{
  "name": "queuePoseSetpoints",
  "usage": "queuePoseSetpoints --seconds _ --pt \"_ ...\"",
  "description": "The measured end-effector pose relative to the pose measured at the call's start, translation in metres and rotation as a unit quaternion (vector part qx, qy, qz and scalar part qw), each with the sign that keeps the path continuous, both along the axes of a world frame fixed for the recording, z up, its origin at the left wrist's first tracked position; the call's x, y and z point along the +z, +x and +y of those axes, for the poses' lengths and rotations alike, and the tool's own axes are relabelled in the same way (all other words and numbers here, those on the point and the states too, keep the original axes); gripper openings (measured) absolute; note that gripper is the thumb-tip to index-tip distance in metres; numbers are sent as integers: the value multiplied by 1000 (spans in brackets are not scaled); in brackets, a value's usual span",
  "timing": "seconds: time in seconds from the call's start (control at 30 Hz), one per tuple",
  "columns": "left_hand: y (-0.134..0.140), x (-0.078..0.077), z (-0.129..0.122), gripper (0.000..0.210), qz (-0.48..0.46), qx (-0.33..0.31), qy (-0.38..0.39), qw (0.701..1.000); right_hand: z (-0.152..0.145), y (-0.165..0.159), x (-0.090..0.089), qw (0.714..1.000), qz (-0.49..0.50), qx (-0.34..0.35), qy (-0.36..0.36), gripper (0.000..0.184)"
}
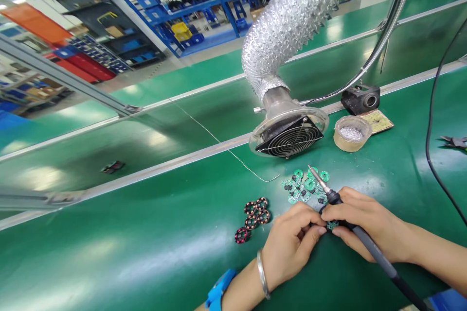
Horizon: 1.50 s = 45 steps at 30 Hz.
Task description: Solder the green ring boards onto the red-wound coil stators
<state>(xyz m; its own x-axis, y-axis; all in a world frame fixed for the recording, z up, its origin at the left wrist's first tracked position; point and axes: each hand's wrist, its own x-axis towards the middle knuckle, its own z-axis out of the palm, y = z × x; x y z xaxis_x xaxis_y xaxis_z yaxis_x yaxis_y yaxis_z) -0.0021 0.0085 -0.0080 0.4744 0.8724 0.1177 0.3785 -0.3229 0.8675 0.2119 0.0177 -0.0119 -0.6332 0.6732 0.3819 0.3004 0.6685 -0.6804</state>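
Note:
My right hand [375, 223] is closed around a soldering iron [372, 248], its metal tip pointing up and away to the left. Between the fingertips of both hands sits a small green circuit board [332, 225], largely covered by the fingers. My left hand [292, 238] is closed in a pinch at the board's left side. Just beyond the hands lies a pile of round green circuit boards [299, 185], some with black parts on them. To the left of my left hand, several ring-shaped copper coils [257, 215] are grouped on the green bench [175, 252].
A fume extractor hood [288, 131] hangs from a silver flexible duct [288, 24] above the boards. Behind stand a round tub of metal shavings [350, 135], a yellow sponge tray [377, 121] and a black iron holder [360, 99]. Pliers [454, 142] and a black cable [430, 141] lie right.

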Motion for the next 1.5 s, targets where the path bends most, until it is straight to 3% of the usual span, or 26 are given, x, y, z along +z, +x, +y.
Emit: queuePoseSetpoints --seconds 0.13,0.3,0.5,0.7,0.83,0.93,1.13,1.5 --pt "4 -1 -1 8 15 7 -29 999 -1 0 1 1000 10 1 6 34" --pt "5 -2 -1 8 15 16 -47 999 -3 -2 4 996 37 -16 80 31" --pt "4 -2 1 9 18 25 -57 998 -6 1 -3 992 -23 1 126 28" --pt "1 -5 1 10 19 12 64 998 -7 6 -3 993 -6 4 118 32" --pt "0 -5 0 13 35 -6 133 990 -12 10 9 992 34 -52 110 45" --pt "0 -6 -1 12 48 -13 145 988 -22 13 19 989 49 -91 103 47" --pt "-2 -7 -1 11 53 -24 159 986 -34 13 34 989 50 -120 76 27" --pt "-1 -8 -1 10 68 -18 157 985 -38 3 34 987 57 -139 55 26"
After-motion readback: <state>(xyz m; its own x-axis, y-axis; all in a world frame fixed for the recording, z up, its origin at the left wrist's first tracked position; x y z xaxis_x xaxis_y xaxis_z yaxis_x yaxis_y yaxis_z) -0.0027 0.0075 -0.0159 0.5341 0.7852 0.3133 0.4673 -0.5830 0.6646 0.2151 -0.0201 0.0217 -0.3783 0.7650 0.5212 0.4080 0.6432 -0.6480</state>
